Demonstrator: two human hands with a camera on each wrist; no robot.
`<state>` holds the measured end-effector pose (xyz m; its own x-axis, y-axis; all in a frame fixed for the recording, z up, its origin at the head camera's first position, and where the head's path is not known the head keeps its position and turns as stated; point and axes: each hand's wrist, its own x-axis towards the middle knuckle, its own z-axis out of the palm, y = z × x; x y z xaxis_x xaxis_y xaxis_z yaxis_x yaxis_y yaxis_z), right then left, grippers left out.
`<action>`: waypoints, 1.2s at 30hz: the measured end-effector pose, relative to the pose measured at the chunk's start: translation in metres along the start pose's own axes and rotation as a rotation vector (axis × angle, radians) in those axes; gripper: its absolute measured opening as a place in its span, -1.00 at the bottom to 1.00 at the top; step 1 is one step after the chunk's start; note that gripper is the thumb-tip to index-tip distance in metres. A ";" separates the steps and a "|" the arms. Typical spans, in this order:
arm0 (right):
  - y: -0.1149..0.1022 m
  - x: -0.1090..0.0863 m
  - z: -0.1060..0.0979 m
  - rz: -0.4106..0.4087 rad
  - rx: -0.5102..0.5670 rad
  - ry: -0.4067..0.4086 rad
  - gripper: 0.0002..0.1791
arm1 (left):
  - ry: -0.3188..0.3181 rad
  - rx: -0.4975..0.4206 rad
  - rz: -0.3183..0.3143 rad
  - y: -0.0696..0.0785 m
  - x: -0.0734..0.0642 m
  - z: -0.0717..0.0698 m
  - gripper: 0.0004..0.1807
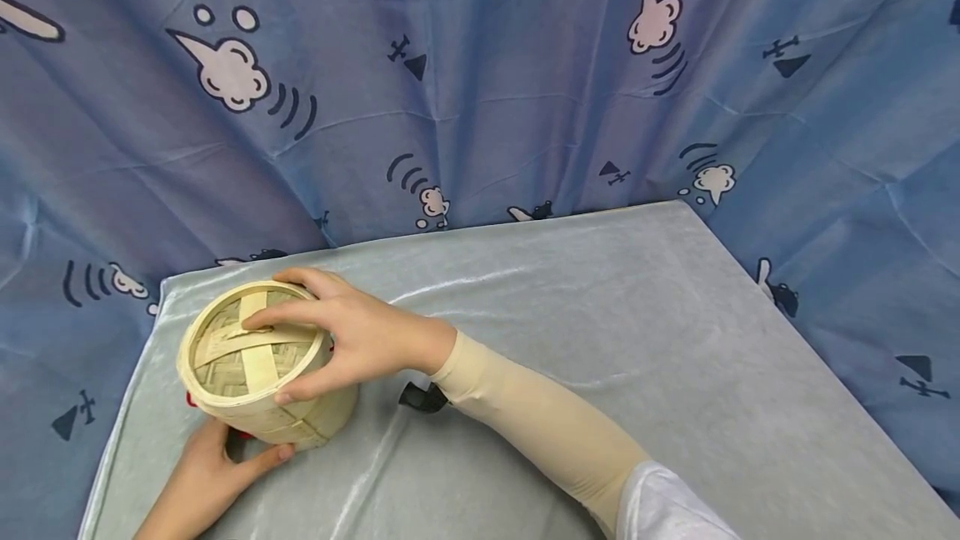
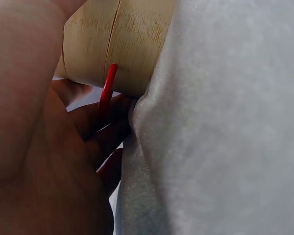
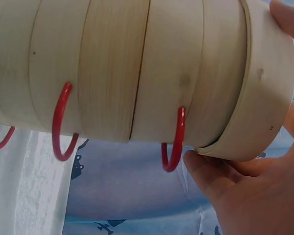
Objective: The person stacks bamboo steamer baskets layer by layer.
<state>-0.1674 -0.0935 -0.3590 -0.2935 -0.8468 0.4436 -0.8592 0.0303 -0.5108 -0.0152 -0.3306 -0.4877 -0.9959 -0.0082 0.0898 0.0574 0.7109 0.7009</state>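
Observation:
A round bamboo steamer [image 1: 326,419] of stacked tiers stands at the left of the cloth-covered table, its top leaning toward the left. On top sits its woven lid [image 1: 258,365], which looks slightly askew against the tier below in the right wrist view. My right hand [image 1: 360,332] grips the lid, fingers over the top and thumb at the rim. Low on the near side, my left hand [image 1: 210,469] holds the steamer between thumb and fingers; its fingertips are partly hidden. Red loops [image 3: 59,122] stick out from the tiers, one [image 2: 107,88] beside the left fingers.
Grey velvety cloth [image 1: 600,340] covers the table and spreads out to the right of the steamer. A small black item [image 1: 422,397] shows under the right wrist. Blue printed curtains [image 1: 480,107] hang behind the table and at both sides.

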 end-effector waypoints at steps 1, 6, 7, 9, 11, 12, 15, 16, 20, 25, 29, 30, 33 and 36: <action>-0.001 0.000 0.000 -0.003 -0.005 -0.002 -0.19 | 0.002 0.000 -0.001 -0.001 0.000 0.000 -0.01; -0.003 0.000 0.001 0.014 -0.009 -0.023 -0.17 | 0.000 0.021 -0.005 -0.005 0.000 0.001 -0.03; -0.003 0.000 0.001 0.027 -0.011 -0.031 -0.16 | -0.004 0.022 -0.009 -0.005 0.000 0.001 -0.02; -0.003 0.000 0.000 0.032 -0.014 -0.035 -0.16 | -0.010 0.023 -0.013 -0.005 0.001 0.001 -0.02; -0.003 0.000 -0.001 0.029 -0.018 -0.034 -0.17 | -0.013 0.011 -0.016 -0.005 0.002 0.000 -0.03; -0.003 0.000 -0.001 0.021 -0.019 -0.030 -0.17 | -0.014 0.009 -0.015 -0.005 0.002 0.000 -0.03; -0.002 -0.001 -0.001 0.000 -0.015 -0.011 -0.17 | -0.009 0.002 -0.002 -0.004 0.002 0.000 -0.04; -0.002 -0.001 -0.001 -0.008 -0.013 -0.004 -0.17 | -0.009 0.003 0.004 -0.004 0.002 0.000 -0.04; -0.001 -0.001 0.000 -0.017 -0.012 0.012 -0.17 | 0.004 -0.003 0.008 -0.004 0.002 0.000 -0.02; -0.001 0.001 0.000 0.007 -0.021 0.002 -0.18 | 0.015 0.000 0.011 -0.006 0.002 0.001 -0.01; -0.003 0.004 0.000 0.023 -0.044 -0.036 -0.17 | 0.010 -0.011 0.015 -0.008 0.002 0.002 0.01; -0.004 0.005 0.000 0.026 -0.049 -0.043 -0.17 | 0.009 -0.016 0.013 -0.008 0.002 0.002 0.01; -0.005 0.007 0.000 0.036 -0.060 -0.057 -0.16 | 0.008 -0.017 0.016 -0.008 0.002 0.003 0.01; -0.005 0.008 -0.001 0.050 -0.068 -0.067 -0.16 | 0.003 -0.007 0.013 -0.008 0.002 0.003 -0.02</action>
<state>-0.1663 -0.1001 -0.3520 -0.3096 -0.8769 0.3676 -0.8714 0.1069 -0.4788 -0.0178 -0.3342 -0.4948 -0.9949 -0.0017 0.1011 0.0704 0.7060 0.7047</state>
